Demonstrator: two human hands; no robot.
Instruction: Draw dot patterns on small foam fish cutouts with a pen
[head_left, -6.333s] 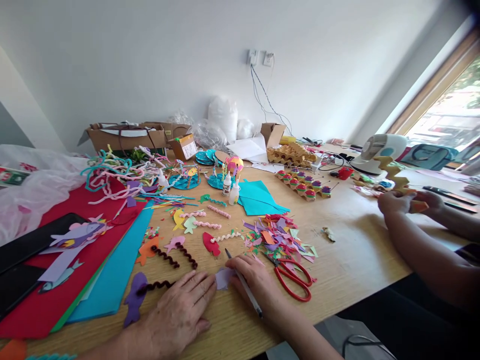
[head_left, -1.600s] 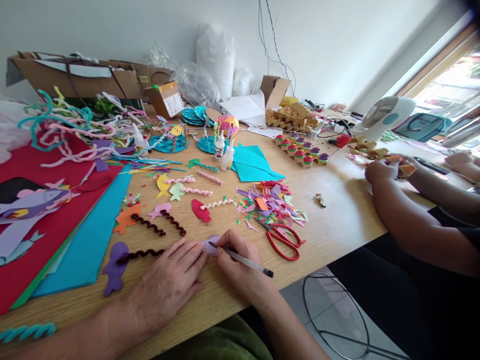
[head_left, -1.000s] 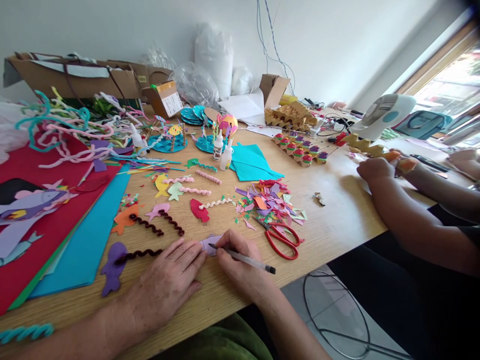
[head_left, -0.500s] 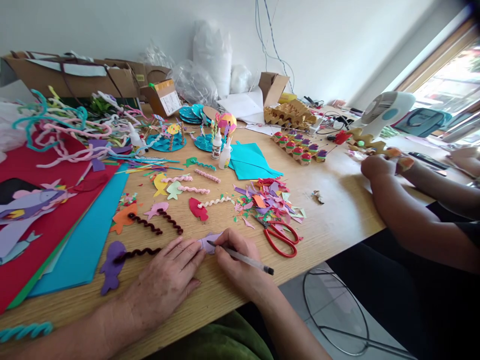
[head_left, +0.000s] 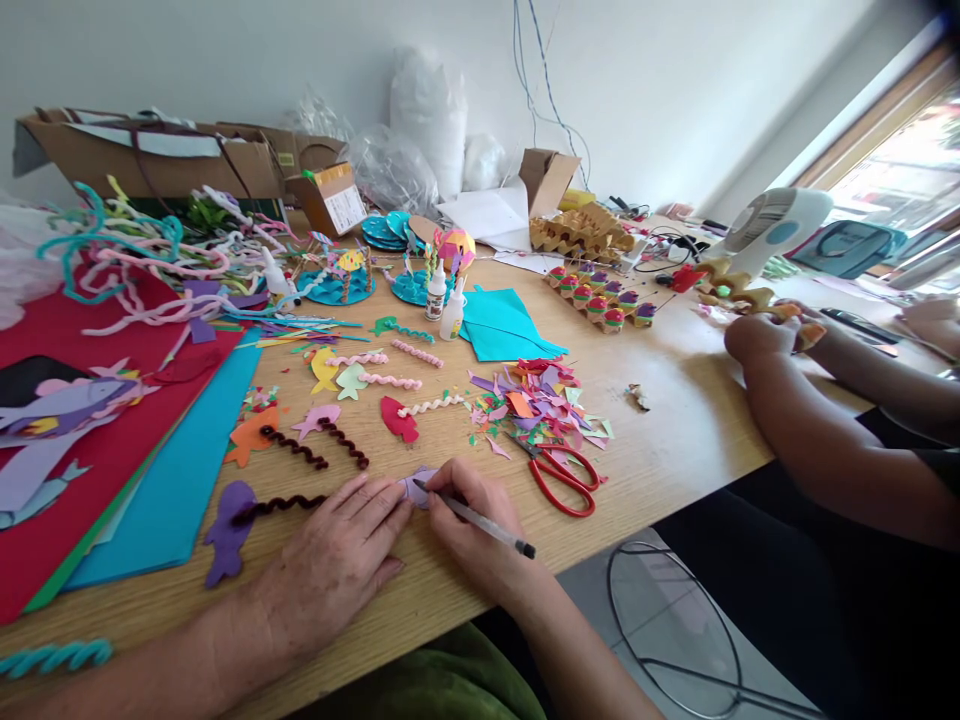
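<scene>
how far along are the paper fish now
Looks done: the red fish and dark purple fish each have a twisted stem at them.

In hand: the right hand holds a pen to the lilac cutout, which the left hand steadies.

Apparently left: no stem shows on the lilac cutout, though it is partly hidden; a loose pink twist has no fish.

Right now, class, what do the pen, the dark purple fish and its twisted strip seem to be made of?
Pen: smooth plastic, from its translucent barrel. Dark purple fish: matte foam, felt or card; its flat, even colour leaves this open. Twisted strip: probably chenille pipe cleaner, from its fuzzy-looking coils.
</scene>
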